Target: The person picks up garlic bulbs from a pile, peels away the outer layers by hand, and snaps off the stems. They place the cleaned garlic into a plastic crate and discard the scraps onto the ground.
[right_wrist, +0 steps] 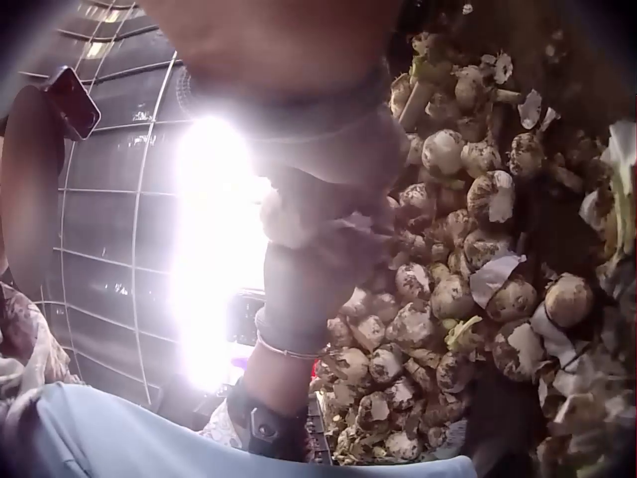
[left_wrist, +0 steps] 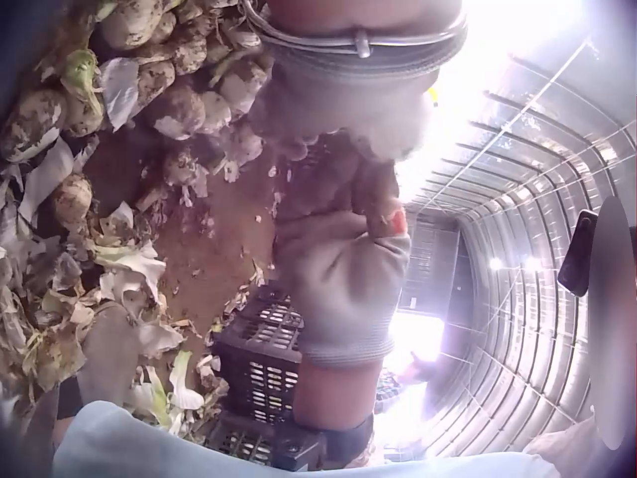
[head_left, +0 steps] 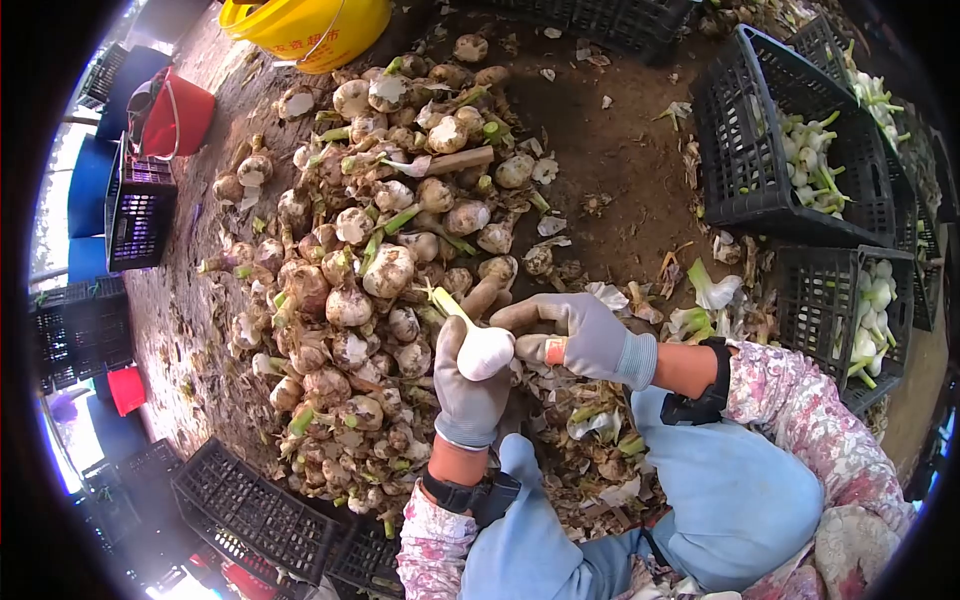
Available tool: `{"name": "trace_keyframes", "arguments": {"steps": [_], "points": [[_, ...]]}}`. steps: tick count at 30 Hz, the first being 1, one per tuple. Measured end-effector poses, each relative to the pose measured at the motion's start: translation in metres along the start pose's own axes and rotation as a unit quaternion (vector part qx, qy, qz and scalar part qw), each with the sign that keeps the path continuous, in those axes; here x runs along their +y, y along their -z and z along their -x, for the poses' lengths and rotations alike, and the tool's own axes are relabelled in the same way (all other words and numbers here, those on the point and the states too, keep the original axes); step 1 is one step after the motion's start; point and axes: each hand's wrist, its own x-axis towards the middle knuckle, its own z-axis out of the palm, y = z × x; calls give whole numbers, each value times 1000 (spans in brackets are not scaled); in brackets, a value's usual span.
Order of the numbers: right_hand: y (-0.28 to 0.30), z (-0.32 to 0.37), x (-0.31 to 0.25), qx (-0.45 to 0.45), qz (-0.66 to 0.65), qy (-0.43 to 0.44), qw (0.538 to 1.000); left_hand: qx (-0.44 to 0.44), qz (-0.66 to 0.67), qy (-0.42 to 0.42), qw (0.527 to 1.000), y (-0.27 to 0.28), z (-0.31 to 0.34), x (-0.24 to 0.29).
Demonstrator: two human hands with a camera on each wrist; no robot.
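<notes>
While the left grip (head_left: 466, 398) clasps a white bulb (head_left: 486, 352), soiled bulbs (head_left: 388, 272) lie beyond; right grip (head_left: 592, 338) nearby, closure unclear.

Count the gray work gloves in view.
2: one glove on the left hand, holding a garlic bulb; the other glove on the right hand, beside the bulb. Others may be hidden.

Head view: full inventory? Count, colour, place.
clean bulb: 1, white, centre
garlic pile: 1, brown-white, left of centre
crates: several, black, left, right, top
trimmed garlic: many, white-green, right-side crates
scraps: uncounted, pale, lower centre
bucket: 1, yellow, top
red containers: 2+, red, left
blue containers: several, blue, far left
legs: 2, light blue, bottom
sleeves: 2, pink-white, lower half
left hand: 1, grey-gloved, grips clean bulb
right hand: 1, grey-gloved, beside clean bulb
</notes>
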Motion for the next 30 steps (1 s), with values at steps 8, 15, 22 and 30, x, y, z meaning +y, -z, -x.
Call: {"name": "trace_keyframes", "arguments": {"steps": [8,15,22,30], "points": [[-4,1,-4,94,-12,-19,995,109,-146,-83,980,6,2,-8],[2,1,15,19,-250,-54,966,117,-51,-83,988,9,0,-11],[4,0,1,38,179,224,957,127,-63,-79,987,9,-1,-11],[22,4,27,-53,466,316,825,126,157,-49,978,9,-6,1]]}}
